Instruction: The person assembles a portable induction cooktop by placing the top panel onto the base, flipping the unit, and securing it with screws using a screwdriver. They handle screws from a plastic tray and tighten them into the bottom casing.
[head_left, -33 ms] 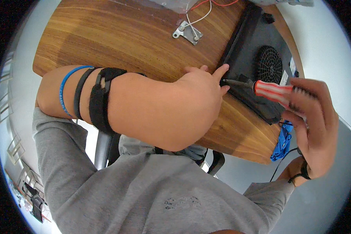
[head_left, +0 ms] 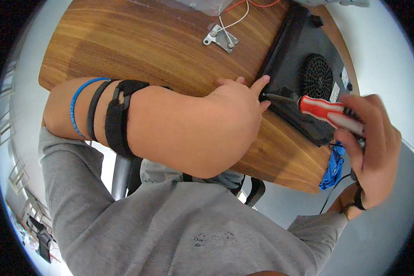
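Observation:
My right hand (head_left: pixel 375 152) has its fingers curled round the rear end of a screwdriver (head_left: pixel 322 109) with a red and white handle. The screwdriver's shaft points left, its tip meeting the edge of a flat black appliance (head_left: pixel 292 60) with a round vent grille. My left hand (head_left: pixel 237 110) rests at that same edge, fingers apart. One finger reaches onto the casing above the tip and another lies just below it; the rest are partly hidden behind the hand. What the tip sits in is too small to make out.
On the wooden table (head_left: pixel 138 41) lies a metal bracket (head_left: pixel 223 39) with white wires, near a red wire and clear plastic at the far edge. A blue cloth-like bundle (head_left: pixel 332 168) and a dark cable hang by the table's right corner.
My right hand has shifted slightly, its fingers turning about the screwdriver's handle. The handle has rotated a little. My left hand and the appliance stay put.

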Motion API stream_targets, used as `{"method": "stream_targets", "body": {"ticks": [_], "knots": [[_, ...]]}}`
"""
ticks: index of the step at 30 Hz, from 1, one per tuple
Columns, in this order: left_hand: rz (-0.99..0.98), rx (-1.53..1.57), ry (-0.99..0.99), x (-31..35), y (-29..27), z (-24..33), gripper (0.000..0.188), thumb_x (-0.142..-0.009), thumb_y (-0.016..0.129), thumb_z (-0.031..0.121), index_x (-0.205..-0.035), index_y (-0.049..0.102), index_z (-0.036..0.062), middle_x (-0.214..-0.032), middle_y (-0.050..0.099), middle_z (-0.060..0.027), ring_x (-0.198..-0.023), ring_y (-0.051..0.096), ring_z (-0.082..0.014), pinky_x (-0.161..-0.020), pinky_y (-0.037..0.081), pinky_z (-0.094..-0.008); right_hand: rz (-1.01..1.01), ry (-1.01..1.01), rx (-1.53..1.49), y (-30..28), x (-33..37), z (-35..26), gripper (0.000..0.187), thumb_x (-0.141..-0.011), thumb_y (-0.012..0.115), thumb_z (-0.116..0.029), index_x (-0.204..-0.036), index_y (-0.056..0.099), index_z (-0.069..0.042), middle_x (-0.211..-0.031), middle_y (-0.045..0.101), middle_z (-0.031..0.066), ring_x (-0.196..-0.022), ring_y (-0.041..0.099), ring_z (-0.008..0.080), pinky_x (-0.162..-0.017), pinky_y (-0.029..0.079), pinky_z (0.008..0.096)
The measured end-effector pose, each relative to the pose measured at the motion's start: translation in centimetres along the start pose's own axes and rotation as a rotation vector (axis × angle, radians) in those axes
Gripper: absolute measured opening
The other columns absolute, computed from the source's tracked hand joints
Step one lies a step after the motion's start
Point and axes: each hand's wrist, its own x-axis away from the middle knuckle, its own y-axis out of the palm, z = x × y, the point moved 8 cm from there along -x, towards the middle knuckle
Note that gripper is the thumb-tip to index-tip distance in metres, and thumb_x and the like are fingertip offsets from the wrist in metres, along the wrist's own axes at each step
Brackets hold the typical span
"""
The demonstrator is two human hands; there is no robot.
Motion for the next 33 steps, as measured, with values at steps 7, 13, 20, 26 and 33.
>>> {"method": "stream_targets", "body": {"ticks": [7,13,20,26,33], "knots": [[0.016,-0.036,-0.038,0.2,-1.3,0.1,0.114,-0.073,0.087,0.031,-0.166,0.04,-0.0143,-0.167,0.035,-0.0488,-0.141,0.062,-0.0494,-0.107,0.061,-0.0423,0.032,-0.192,-0.103,0.2,-0.2,-0.1,0.043,-0.084,0.084,-0.005,-0.124,0.07,0.002,-0.128,0.067,0.0207,-0.107,0.071,0.0344,-0.088,0.061,0.0392],[0.142,-0.019,-0.135,-0.3,-0.1,0.0,0.102,-0.079,0.082,0.026,-0.165,0.043,-0.0118,-0.167,0.038,-0.0471,-0.135,0.067,-0.0455,-0.1,0.063,-0.0411,0.03,0.117,0.071,0.9,0.1,0.6,0.045,-0.08,0.087,-0.004,-0.122,0.07,0.001,-0.128,0.066,0.022,-0.105,0.072,0.0339,-0.086,0.061,0.0393],[0.208,-0.043,-0.161,-0.3,0.7,-0.1,0.097,-0.081,0.08,0.025,-0.165,0.045,-0.0111,-0.166,0.04,-0.0461,-0.134,0.068,-0.044,-0.097,0.064,-0.0398,0.086,-0.11,-0.198,0.5,0.0,0.6,0.044,-0.084,0.086,-0.006,-0.124,0.069,0.001,-0.122,0.069,0.0197,-0.107,0.076,0.0332,-0.087,0.063,0.041],[0.199,-0.065,-0.149,-0.2,1.1,0.1,0.098,-0.081,0.081,0.025,-0.164,0.046,-0.0114,-0.167,0.04,-0.0461,-0.135,0.067,-0.0445,-0.099,0.064,-0.039,0.115,0.109,-0.098,0.7,0.1,0.1,0.041,-0.081,0.085,0.003,-0.119,0.069,0.0,-0.129,0.067,0.0218,-0.111,0.074,0.0373,-0.091,0.063,0.0446],[0.118,0.022,-0.072,0.1,0.2,-0.4,0.105,-0.074,0.084,0.026,-0.163,0.046,-0.0127,-0.167,0.038,-0.0472,-0.138,0.066,-0.0461,-0.101,0.063,-0.0384,0.051,-0.089,-0.072,0.8,0.9,0.7,0.05,-0.076,0.092,-0.002,-0.121,0.069,-0.001,-0.13,0.069,0.0211,-0.106,0.074,0.0341,-0.091,0.061,0.0377]]}}
